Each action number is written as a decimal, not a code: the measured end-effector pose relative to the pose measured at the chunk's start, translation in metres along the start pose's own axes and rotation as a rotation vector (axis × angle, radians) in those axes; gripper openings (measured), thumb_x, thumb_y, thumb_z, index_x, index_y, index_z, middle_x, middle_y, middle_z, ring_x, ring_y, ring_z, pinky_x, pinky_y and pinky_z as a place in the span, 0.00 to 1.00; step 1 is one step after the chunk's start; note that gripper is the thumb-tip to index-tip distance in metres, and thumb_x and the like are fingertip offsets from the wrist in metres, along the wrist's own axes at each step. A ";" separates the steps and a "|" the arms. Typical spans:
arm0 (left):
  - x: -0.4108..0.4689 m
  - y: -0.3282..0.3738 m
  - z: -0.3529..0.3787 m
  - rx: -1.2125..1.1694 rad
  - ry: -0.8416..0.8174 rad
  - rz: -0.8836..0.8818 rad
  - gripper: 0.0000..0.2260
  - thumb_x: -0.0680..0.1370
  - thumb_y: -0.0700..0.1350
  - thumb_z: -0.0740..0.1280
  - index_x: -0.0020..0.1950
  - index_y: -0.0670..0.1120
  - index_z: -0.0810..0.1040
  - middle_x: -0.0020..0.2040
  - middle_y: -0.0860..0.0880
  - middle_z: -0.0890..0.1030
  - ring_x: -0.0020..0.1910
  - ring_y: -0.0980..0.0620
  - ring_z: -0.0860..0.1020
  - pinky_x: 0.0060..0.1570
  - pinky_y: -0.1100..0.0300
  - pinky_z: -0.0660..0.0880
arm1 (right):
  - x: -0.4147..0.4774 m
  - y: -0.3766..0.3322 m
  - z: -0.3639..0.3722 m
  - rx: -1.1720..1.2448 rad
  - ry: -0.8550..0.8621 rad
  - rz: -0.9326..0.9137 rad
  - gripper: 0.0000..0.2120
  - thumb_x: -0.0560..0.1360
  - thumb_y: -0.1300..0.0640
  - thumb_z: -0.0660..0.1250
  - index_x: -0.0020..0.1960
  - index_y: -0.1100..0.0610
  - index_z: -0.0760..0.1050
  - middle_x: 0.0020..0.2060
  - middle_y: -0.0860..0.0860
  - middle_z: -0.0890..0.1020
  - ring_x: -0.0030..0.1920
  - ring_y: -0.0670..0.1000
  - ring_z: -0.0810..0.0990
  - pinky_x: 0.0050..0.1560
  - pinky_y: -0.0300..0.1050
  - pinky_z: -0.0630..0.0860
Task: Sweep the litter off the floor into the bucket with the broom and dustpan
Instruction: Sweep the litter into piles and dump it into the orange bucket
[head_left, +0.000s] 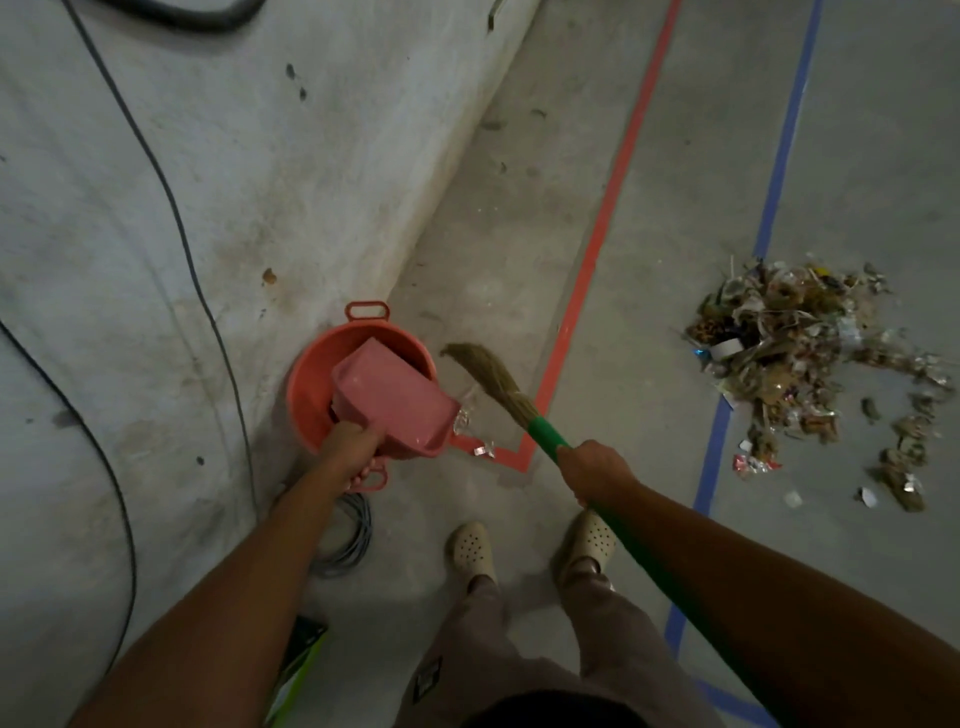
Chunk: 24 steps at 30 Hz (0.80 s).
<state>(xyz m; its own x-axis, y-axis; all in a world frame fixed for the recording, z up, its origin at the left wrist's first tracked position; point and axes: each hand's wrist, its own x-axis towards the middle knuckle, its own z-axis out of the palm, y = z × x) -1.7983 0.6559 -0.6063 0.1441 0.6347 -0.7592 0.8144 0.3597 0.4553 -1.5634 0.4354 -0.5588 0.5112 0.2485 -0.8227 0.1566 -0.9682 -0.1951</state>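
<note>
Dustpan (395, 400) is tipped over the bucket (306, 395), front edge down inside it, so I judge a dump is the step in hand. My left hand (348, 447) has its fingers curled tight round the dustpan handle. My right hand (592, 467) is wrapped round the green stick of the broom (488, 374), bristles just beside the bucket rim. Bucket contents are hidden by the pan, so can't tell how much is in. Left to do: most of it. 1 big litter pile (800, 353) lies on the floor well off to my right, past the blue tape (779, 171), plus a few foil scraps (484, 450) just beside the bucket at the corner of the red tape (618, 171). Early stage by my estimate, several more loads needed.
</note>
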 end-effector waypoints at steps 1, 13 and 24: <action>0.003 -0.002 -0.001 -0.007 -0.005 0.029 0.19 0.83 0.53 0.62 0.40 0.39 0.77 0.22 0.47 0.72 0.17 0.53 0.65 0.24 0.66 0.62 | 0.003 0.002 0.010 0.006 -0.009 0.023 0.18 0.82 0.48 0.56 0.54 0.62 0.76 0.38 0.53 0.81 0.31 0.50 0.79 0.28 0.38 0.71; 0.061 -0.043 0.067 0.095 0.026 0.128 0.21 0.83 0.57 0.61 0.43 0.41 0.75 0.28 0.44 0.76 0.20 0.52 0.69 0.21 0.61 0.65 | 0.106 0.038 0.134 0.079 -0.221 0.111 0.13 0.82 0.54 0.61 0.60 0.62 0.73 0.39 0.53 0.80 0.32 0.49 0.79 0.30 0.40 0.76; 0.121 -0.083 0.209 0.203 -0.058 0.134 0.19 0.84 0.56 0.62 0.40 0.43 0.73 0.27 0.46 0.73 0.20 0.53 0.69 0.19 0.62 0.63 | 0.255 0.131 0.173 0.268 -0.119 0.230 0.14 0.81 0.56 0.60 0.58 0.67 0.75 0.43 0.58 0.81 0.34 0.54 0.81 0.34 0.44 0.79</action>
<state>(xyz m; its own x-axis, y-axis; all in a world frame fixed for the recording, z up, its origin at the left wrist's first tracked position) -1.7310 0.5598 -0.8335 0.2860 0.6250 -0.7263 0.8811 0.1264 0.4557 -1.5592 0.3669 -0.8865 0.4032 0.0334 -0.9145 -0.1862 -0.9754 -0.1177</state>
